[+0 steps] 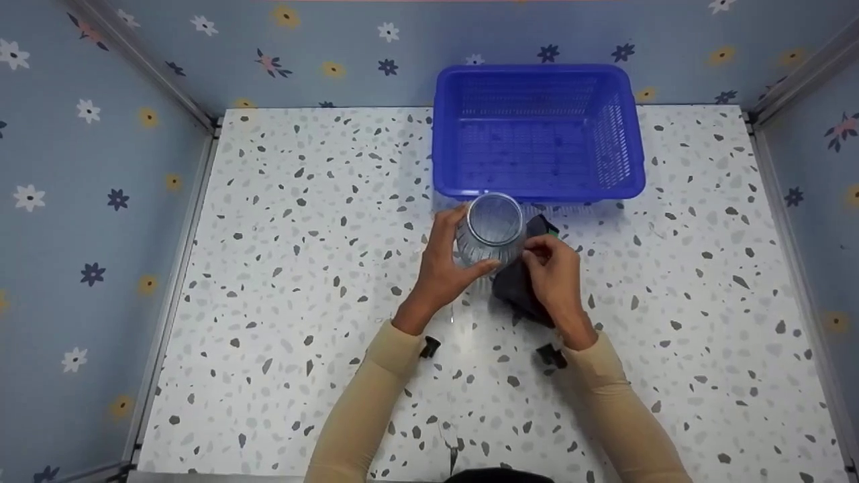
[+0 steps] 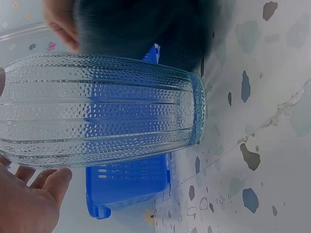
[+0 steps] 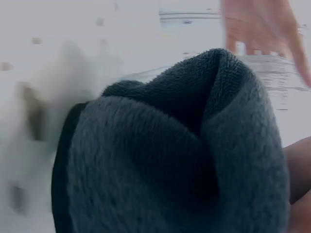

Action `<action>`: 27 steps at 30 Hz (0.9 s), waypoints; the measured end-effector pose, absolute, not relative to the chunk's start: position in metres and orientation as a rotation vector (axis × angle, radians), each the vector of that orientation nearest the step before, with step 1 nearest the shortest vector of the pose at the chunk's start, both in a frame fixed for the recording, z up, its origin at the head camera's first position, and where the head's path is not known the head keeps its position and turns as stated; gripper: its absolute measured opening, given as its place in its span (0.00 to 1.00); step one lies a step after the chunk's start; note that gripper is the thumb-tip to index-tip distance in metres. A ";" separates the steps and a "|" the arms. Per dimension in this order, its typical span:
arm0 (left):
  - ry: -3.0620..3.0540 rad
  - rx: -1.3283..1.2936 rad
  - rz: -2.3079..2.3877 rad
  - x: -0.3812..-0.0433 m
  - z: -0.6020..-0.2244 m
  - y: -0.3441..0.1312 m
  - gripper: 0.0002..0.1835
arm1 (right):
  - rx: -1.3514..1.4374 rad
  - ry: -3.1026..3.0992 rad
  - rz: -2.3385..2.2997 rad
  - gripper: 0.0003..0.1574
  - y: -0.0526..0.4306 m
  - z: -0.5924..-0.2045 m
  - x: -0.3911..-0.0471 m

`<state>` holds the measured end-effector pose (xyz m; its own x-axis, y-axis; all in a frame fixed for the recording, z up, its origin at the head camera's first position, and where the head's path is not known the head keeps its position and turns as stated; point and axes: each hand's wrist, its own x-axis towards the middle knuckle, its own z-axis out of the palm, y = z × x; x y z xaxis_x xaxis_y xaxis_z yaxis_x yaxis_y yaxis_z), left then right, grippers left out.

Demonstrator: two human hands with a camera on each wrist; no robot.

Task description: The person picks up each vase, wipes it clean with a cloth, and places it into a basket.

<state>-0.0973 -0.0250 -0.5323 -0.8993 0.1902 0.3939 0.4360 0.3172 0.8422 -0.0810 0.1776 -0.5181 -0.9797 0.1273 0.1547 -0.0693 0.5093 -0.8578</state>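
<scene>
A clear ribbed glass jar (image 1: 473,249) with a round open mouth is gripped near its top by my left hand (image 1: 444,258), thumb on the near side and fingers on the far side. In the left wrist view the jar's dimpled wall (image 2: 112,109) fills the middle, with my left fingers at its upper part. My right hand (image 1: 556,272) pinches a dark grey plush cloth (image 1: 520,292) beside the jar's right side. Up close in the right wrist view, the folded cloth (image 3: 146,160) hangs with a dark edge binding along one side.
A blue plastic basket (image 1: 537,194) with slatted walls stands behind the jar, at the back of the speckled white tabletop (image 1: 302,268). Flower-printed panels (image 1: 87,221) enclose the table at the left, back and right. Small black pieces show beside both wrists.
</scene>
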 end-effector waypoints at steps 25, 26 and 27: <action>-2.361 -0.563 -1.636 -0.097 -0.533 -0.025 0.51 | 0.120 -2.450 1.339 0.05 0.173 -0.462 -0.075; -2.360 -0.562 -1.639 -0.097 -0.533 -0.025 0.51 | 0.119 -2.456 1.333 0.05 0.173 -0.462 -0.075; -2.359 -0.562 -1.642 -0.097 -0.532 -0.025 0.51 | 0.117 -2.462 1.327 0.05 0.173 -0.463 -0.075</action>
